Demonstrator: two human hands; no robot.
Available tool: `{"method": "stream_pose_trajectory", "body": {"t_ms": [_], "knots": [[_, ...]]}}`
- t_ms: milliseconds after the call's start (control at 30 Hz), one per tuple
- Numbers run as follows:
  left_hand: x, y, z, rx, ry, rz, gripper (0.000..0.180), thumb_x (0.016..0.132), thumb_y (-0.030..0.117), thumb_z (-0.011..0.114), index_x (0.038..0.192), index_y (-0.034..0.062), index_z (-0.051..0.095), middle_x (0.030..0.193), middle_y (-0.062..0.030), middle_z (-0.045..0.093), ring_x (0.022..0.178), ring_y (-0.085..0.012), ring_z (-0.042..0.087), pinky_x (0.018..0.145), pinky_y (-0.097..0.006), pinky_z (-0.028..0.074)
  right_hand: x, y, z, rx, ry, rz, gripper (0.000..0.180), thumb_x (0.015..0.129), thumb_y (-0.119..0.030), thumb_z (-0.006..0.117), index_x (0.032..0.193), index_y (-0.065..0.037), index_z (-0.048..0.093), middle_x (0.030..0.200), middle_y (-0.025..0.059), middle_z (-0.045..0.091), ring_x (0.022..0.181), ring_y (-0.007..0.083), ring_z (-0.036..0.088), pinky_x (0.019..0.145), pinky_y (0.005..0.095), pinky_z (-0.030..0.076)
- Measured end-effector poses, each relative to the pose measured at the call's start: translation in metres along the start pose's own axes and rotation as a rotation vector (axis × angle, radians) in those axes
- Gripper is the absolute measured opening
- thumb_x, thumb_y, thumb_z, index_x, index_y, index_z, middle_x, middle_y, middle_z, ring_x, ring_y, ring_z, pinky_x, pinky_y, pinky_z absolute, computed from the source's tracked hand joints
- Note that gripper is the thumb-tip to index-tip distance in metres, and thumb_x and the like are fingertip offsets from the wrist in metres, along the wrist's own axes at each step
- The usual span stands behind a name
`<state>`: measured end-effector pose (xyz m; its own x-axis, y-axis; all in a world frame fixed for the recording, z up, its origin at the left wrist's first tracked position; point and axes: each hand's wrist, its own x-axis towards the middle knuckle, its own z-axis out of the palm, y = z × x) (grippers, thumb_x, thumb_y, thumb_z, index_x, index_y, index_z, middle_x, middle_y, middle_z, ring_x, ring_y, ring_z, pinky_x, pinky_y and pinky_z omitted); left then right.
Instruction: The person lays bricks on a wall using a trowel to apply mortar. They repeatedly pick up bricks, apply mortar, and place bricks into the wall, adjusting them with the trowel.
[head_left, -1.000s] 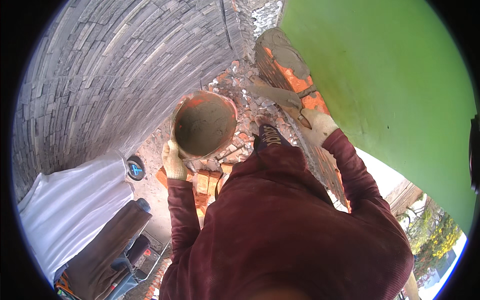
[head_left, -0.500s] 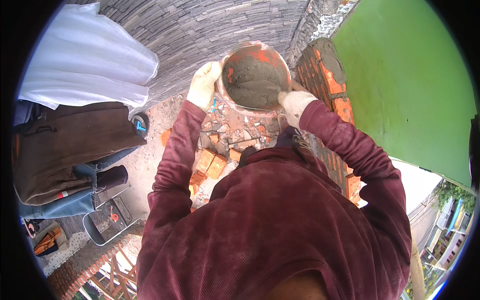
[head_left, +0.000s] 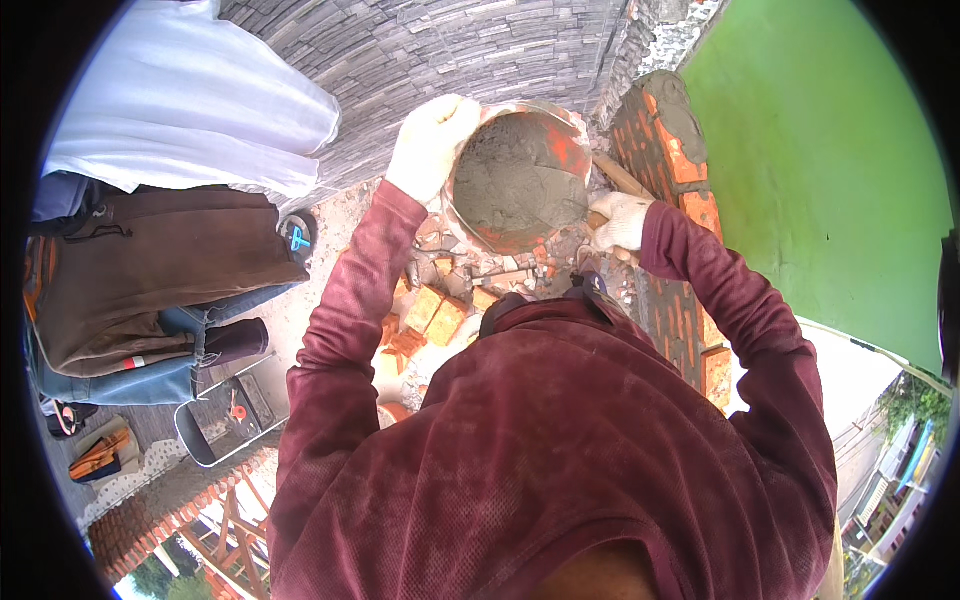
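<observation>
The grey stone-clad wall (head_left: 420, 60) fills the view from ten to twelve o'clock, the green wall (head_left: 820, 170) stretches from one to three. Between them rises the red brick wall (head_left: 690, 200), mortar on its top course. Broken bricks (head_left: 435, 315) lie at the centre. At twelve o'clock the round pan (head_left: 517, 178) sits brim-full of wet grey mortar; it likely handles heavy and sloshy, best taken by opposite rim edges. The gloved left hand (head_left: 430, 145) clasps its rim at nine o'clock. The gloved right hand (head_left: 622, 222) closes around a wooden handle (head_left: 620, 178) beside it.
</observation>
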<state>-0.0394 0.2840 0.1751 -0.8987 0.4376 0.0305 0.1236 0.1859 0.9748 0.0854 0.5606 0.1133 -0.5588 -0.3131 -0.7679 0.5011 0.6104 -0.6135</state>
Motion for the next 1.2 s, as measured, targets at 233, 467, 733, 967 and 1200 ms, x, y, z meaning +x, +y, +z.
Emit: {"method": "stream_pose_trajectory", "body": {"t_ms": [233, 467, 733, 967, 1200], "knots": [[0.002, 0.004, 0.022, -0.074, 0.053, -0.129, 0.021, 0.104, 0.019, 0.061, 0.085, 0.0099, 0.062, 0.081, 0.0104, 0.052, 0.075, -0.0018, 0.045, 0.068, -0.021, 0.04, 0.005, -0.011, 0.026, 0.256, -0.097, -0.247, 0.023, 0.085, -0.017, 0.069, 0.099, -0.002, 0.059, 0.058, 0.0036, 0.056, 0.042, 0.0146, 0.055, 0.038, 0.0317, 0.045], [-0.013, 0.0, 0.078, -0.126, 0.241, -0.184, 0.023, 0.105, 0.019, 0.058, 0.083, 0.0105, 0.057, 0.077, 0.0095, 0.047, 0.072, -0.0022, 0.039, 0.065, -0.021, 0.037, -0.021, -0.004, 0.001, 0.354, -0.079, -0.193, 0.018, 0.087, -0.015, 0.07, 0.088, -0.007, 0.054, 0.058, 0.0022, 0.054, 0.04, 0.0118, 0.052, 0.036, 0.0289, 0.041], [0.002, -0.046, 0.152, -0.273, 0.205, -0.265, 0.021, 0.107, 0.02, 0.055, 0.091, 0.0085, 0.061, 0.077, 0.0085, 0.051, 0.069, -0.0014, 0.041, 0.06, -0.022, 0.037, -0.031, 0.112, -0.032, 0.47, -0.018, -0.306, 0.021, 0.087, -0.011, 0.068, 0.101, 0.002, 0.059, 0.059, 0.0001, 0.053, 0.041, 0.0101, 0.051, 0.037, 0.0282, 0.041], [0.024, -0.111, 0.207, -0.422, 0.152, -0.314, 0.017, 0.108, 0.022, 0.057, 0.101, 0.0087, 0.065, 0.094, 0.0043, 0.064, 0.084, -0.006, 0.057, 0.078, -0.025, 0.048, -0.077, 0.188, -0.056, 0.803, 0.068, -0.176, 0.024, 0.084, -0.006, 0.068, 0.106, 0.002, 0.06, 0.071, 0.0002, 0.056, 0.045, 0.0084, 0.052, 0.038, 0.0261, 0.042], [0.011, -0.141, 0.202, -0.362, 0.172, -0.441, 0.022, 0.108, 0.027, 0.057, 0.098, 0.0082, 0.063, 0.086, 0.0065, 0.056, 0.075, -0.0031, 0.046, 0.067, -0.023, 0.04, -0.092, 0.235, -0.08, 0.514, 0.567, 0.221, 0.034, 0.084, -0.012, 0.069, 0.113, 0.003, 0.06, 0.08, 0.0067, 0.063, 0.057, 0.0182, 0.062, 0.051, 0.0343, 0.053]]}}
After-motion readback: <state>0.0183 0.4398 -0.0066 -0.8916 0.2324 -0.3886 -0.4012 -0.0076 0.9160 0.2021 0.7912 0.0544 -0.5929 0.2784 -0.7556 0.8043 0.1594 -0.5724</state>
